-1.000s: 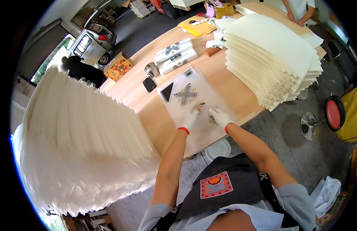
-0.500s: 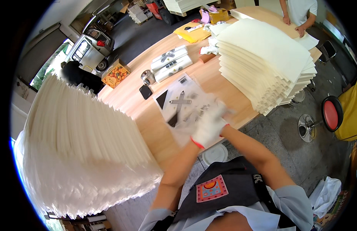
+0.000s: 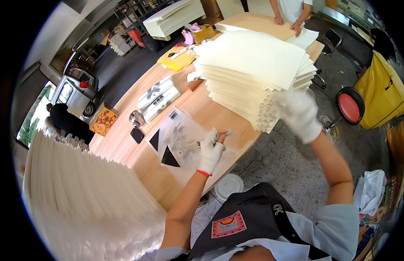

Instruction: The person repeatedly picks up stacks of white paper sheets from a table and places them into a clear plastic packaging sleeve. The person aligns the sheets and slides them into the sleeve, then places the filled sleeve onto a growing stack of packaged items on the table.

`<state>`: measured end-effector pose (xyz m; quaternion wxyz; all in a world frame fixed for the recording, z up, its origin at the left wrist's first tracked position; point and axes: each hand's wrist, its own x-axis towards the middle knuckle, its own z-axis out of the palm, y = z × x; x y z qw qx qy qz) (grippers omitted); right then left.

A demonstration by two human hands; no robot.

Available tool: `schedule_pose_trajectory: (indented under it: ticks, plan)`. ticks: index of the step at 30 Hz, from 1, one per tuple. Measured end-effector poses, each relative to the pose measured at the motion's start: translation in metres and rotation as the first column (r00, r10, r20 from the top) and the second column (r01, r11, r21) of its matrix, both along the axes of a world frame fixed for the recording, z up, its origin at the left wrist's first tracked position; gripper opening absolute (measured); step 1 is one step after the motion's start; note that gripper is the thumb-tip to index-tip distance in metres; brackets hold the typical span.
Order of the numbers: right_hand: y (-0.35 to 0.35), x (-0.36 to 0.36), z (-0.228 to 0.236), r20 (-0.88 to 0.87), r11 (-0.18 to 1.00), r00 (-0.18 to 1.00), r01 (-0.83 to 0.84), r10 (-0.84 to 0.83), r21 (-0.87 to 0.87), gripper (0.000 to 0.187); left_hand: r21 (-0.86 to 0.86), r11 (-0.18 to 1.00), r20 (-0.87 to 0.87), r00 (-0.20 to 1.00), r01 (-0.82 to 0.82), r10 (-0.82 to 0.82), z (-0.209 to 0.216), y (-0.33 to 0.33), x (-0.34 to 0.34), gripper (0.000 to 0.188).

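Left hand: my gloved left hand (image 3: 211, 150) rests on the clear printed sheet (image 3: 184, 139), near the near edge of the worktop (image 3: 123, 148). The fingers are curled with thumb and forefinger pinched together; whether they grip the sheet or only press it, I cannot tell.

Right hand: my gloved right hand (image 3: 300, 113) is up at the near corner of the tall stack of cream sheets (image 3: 254, 74), off the right end of the worktop's near edge. It is blurred, fingers loosely spread against the stack's side; I cannot tell if it has hold of a sheet.

What changed: a second ago both hands worked together over the clear sheet. Now the right has swung away to the stack while the left has stayed put on the sheet.

What I read from that: the clear sheet looks dealt with for the moment, and the stack is what the right hand is after.

Clear printed sheet: flat on the worktop, two black triangles (image 3: 165, 150) at its left side, a dark phone (image 3: 137, 135) just beyond them.

Around: two white patterned packs (image 3: 158, 98) lie further in, a yellow folder (image 3: 178, 58) towards the far edge. A big fanned pile of white sheets (image 3: 80, 195) fills the near left. Another person's hands (image 3: 286, 24) lean on the far end.
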<state>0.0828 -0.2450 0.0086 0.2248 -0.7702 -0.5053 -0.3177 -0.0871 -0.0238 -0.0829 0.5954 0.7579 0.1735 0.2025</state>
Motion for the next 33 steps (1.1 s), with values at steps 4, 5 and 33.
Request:
schedule_pose_trajectory:
  ticks: [4, 5, 33]
  plan:
    - [-0.02, 0.072, 0.026, 0.23, 0.992, 0.972, -0.019, 0.049, -0.128, 0.027, -0.116, 0.99, 0.004, 0.997, 0.076, -0.076, 0.02, 0.002, 0.028, 0.026]
    - [-0.021, 0.082, 0.025, 0.254, 0.981, 0.961, -0.057, 0.104, -0.185, 0.026, -0.097, 0.989, 0.007, 0.994, 0.11, -0.109, 0.025, 0.002, 0.036, 0.027]
    - [0.034, -0.076, -0.073, -0.816, 0.976, 0.538, -0.158, 0.212, 0.149, 0.045, 0.199, 0.887, -0.198, 0.904, 0.416, -0.379, 0.063, -0.022, -0.035, 0.079]
